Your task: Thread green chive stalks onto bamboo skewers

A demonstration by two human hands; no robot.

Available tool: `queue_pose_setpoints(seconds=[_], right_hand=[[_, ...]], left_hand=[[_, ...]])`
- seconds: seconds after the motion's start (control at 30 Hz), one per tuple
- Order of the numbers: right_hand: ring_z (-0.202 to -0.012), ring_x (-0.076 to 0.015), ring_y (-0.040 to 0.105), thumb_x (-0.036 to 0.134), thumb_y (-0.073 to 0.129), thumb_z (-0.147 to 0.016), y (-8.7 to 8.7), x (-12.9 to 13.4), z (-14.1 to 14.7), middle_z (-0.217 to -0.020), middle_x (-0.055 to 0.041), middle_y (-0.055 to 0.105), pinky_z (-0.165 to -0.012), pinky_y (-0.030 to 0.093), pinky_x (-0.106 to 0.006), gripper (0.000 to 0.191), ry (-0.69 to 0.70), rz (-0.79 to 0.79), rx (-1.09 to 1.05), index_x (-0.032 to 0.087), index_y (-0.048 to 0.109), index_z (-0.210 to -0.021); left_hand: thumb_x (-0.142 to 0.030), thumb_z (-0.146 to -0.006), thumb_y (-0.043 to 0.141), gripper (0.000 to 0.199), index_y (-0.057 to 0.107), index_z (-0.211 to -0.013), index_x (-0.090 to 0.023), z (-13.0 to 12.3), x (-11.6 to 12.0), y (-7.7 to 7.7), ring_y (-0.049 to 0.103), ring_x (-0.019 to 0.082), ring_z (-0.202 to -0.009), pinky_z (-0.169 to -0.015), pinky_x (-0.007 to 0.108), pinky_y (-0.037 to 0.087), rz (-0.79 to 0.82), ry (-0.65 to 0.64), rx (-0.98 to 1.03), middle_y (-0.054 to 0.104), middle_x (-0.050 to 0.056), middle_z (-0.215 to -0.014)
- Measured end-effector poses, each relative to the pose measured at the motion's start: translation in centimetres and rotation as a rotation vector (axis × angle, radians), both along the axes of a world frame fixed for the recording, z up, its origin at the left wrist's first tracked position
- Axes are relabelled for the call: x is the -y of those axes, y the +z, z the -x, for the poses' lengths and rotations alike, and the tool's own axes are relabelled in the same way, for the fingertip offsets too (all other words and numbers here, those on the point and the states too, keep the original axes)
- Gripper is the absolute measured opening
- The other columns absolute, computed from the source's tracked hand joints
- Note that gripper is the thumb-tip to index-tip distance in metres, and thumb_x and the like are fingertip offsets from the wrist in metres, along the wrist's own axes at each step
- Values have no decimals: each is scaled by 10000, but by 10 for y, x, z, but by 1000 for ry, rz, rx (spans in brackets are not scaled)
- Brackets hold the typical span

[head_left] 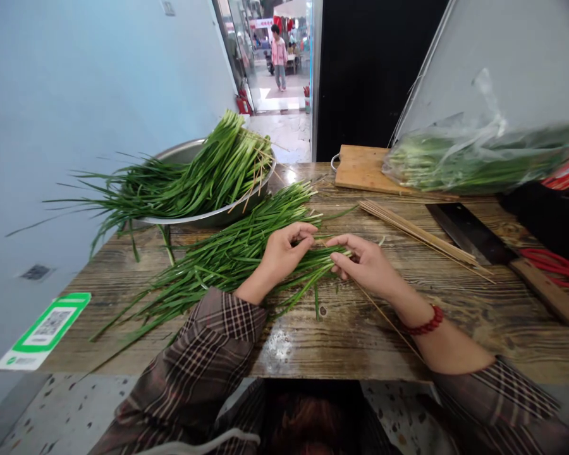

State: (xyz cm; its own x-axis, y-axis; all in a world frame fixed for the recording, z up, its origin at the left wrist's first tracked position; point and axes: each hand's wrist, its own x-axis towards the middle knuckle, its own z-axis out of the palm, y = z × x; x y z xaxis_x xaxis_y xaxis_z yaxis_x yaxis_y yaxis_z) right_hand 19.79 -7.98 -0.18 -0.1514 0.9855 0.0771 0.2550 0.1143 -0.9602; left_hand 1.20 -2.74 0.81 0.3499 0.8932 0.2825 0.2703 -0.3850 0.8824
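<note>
Long green chives (227,253) lie in a loose pile on the wooden table (284,354), their pale ends toward the right. My left hand (287,249) rests over the pile with its fingers curled, thumb near the index fingertip. Close to its right, my right hand (360,262) is closed around the pale ends of a few chives (315,272). A thin tan strip (384,316) runs from between my hands down under my right wrist. More chives (208,170) fill a metal basin (194,219) behind the pile.
Tan strips (417,235), a cleaver (469,234) and red-handled scissors (552,265) lie at the right. Bagged greens (483,158) rest partly on a cutting board (365,169). A green-and-white code card (47,328) is at the left edge. A person (279,57) stands beyond the doorway.
</note>
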Motion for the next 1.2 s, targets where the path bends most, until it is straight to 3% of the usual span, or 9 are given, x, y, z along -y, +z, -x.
queue_pose_setpoints(seconds=[0.17, 0.53, 0.9, 1.07, 1.2], right_hand=[[-475, -109, 595, 334, 585, -825, -1, 0, -1, -650, -14, 678, -490, 494, -231, 357, 6, 9, 10, 162, 631, -1135], [-477, -116, 607, 342, 593, -819, -3, -1, 0, -644, -16, 682, -487, 497, -232, 357, -7, 15, 16, 164, 646, -1124], [-478, -114, 596, 326, 593, -819, -4, -1, 1, -639, 1, 651, -477, 480, -232, 378, -26, 45, -8, 158, 589, -1157], [-554, -137, 643, 298, 603, -814, -6, -2, 1, -636, 41, 591, -497, 484, -232, 526, -31, 34, -58, 198, 463, -1311], [-538, -129, 634, 315, 591, -823, -8, -3, -2, -668, 11, 637, -510, 491, -239, 386, -11, 35, -9, 185, 556, -1185]], left_hand=[[-230, -777, 617, 135, 693, -836, -135, 1, 1, -2, 613, 131, -664, -629, 239, 476, 11, 43, 1, 683, 32, -724], [-231, -777, 613, 132, 682, -837, -135, 3, 2, -3, 621, 132, -669, -636, 238, 476, 36, 38, 30, 686, 30, -719], [-179, -799, 601, 106, 700, -820, -148, 3, 2, -1, 614, 139, -712, -690, 260, 482, -144, 31, -96, 684, 41, -772], [-148, -814, 578, 134, 711, -815, -166, 1, 7, 1, 642, 162, -819, -793, 293, 501, -164, -84, -99, 700, 59, -840], [-162, -825, 570, 157, 722, -866, -165, 5, 6, 5, 652, 171, -884, -842, 299, 499, -147, -211, -136, 715, 73, -915]])
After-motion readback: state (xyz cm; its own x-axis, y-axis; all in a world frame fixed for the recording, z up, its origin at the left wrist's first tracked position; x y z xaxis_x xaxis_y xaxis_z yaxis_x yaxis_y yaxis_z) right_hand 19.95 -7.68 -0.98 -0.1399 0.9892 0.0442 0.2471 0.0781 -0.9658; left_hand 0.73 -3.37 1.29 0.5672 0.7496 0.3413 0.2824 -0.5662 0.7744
